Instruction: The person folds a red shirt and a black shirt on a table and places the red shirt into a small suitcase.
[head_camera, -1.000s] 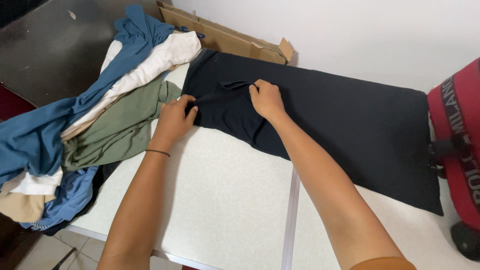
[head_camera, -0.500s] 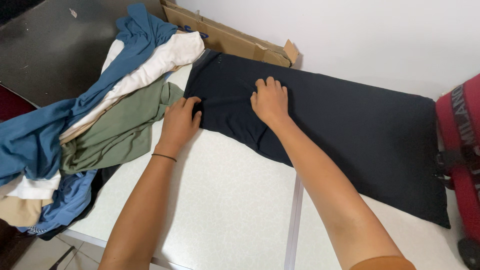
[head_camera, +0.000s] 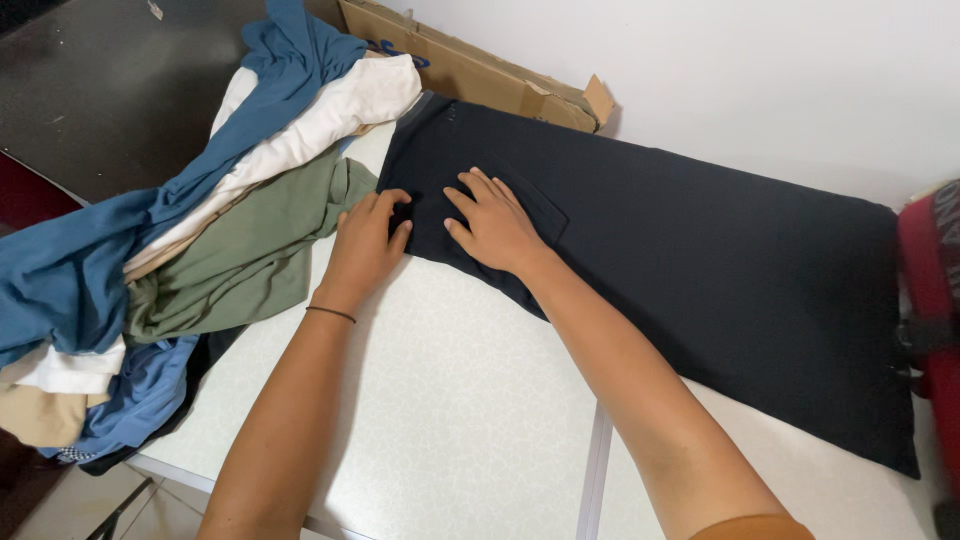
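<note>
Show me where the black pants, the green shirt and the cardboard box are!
black pants (head_camera: 700, 250), head view, middle of the flat cloth.
green shirt (head_camera: 250, 250), head view, middle of its crumpled cloth.
cardboard box (head_camera: 480, 75), head view, its brown side by the wall.

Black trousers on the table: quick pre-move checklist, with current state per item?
1. Both hands on the cloth: ok. Left hand and right hand lie flat, palms down, on the waist end of the black trousers.
2. Garment spread flat: ok along the visible length; no large wrinkles show.
3. Garment fully on the white table: cannot tell; its far end runs to the table edge near the red suitcase.
4. Clear of the clothes pile: not ok; the green piece and white piece touch the waist end.
5. Cardboard clear of the trousers: cannot tell; it sits right behind the waistband.
</note>
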